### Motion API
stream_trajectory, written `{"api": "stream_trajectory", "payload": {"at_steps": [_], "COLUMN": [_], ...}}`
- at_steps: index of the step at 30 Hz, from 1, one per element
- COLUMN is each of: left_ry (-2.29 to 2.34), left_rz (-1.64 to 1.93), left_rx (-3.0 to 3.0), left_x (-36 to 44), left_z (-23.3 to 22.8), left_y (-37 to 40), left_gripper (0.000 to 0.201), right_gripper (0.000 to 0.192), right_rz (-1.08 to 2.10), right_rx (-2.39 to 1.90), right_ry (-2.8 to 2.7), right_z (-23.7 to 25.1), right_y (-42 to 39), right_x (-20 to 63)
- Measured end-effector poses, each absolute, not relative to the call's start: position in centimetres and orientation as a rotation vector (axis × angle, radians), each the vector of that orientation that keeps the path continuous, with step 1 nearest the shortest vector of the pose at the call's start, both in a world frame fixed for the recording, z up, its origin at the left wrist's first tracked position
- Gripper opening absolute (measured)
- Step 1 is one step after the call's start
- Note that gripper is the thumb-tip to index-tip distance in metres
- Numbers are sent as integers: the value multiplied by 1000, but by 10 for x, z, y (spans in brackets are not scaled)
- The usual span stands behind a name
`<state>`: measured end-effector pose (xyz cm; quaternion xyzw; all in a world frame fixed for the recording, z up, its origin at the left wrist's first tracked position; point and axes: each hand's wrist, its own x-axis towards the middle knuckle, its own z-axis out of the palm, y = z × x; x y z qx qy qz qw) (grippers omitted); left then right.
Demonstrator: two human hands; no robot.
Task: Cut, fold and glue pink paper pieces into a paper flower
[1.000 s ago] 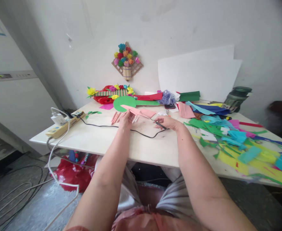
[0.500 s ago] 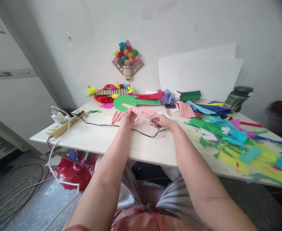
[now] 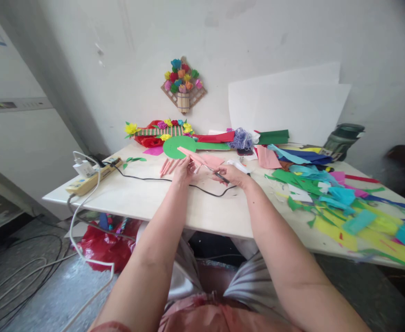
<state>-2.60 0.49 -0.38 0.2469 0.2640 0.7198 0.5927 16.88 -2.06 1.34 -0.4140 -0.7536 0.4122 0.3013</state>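
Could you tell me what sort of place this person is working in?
Probably a home paper-craft corner: heaps of coloured paper scraps cover the white table, and a paper-flower basket decoration hangs on the wall.

white table and what lies on it

white table (image 3: 143, 200), pale top, set against the wall. left end: beige power strip (image 3: 93, 180) with white charger (image 3: 83, 169) plugged in; black cord (image 3: 174, 182) running across the middle. far edge: paper flower arrangement (image 3: 159, 133), green paper disc (image 3: 175, 147), pink paper strips (image 3: 170, 166), purple tuft (image 3: 241, 138), dark green jar (image 3: 342, 138). right half: heaped coloured paper scraps (image 3: 340, 198), green, blue, yellow, pink.
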Motion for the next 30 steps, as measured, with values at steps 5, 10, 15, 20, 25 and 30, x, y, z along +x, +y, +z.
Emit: {"api": "stream_trajectory", "payload": {"at_steps": [5, 10, 15, 20, 25, 30], "left_ry": [587, 587, 602, 605, 590, 571], "left_rz": [1637, 1647, 1642, 1634, 1635, 1618], "left_rx": [620, 638, 667, 663, 659, 643], "left_x": [-26, -27, -28, -28, -28, -27], "left_z": [-4, -7, -8, -9, -8, -6], "left_y": [6, 7, 8, 9, 8, 5], "left_gripper": [15, 17, 17, 16, 17, 16], "right_gripper": [42, 42, 43, 36, 33, 37], "right_rz": [1100, 1121, 1160, 1204, 1203, 1220], "right_rx": [-1101, -1105, -1069, -1091, -1095, -1090], "right_ry": [-2009, -2016, -2003, -1944, -1942, -1944], "right_z": [14, 15, 16, 20, 20, 18], "right_y": [-21, -22, -23, -29, -28, -26], "right_x": [168, 169, 169, 168, 167, 168]}}
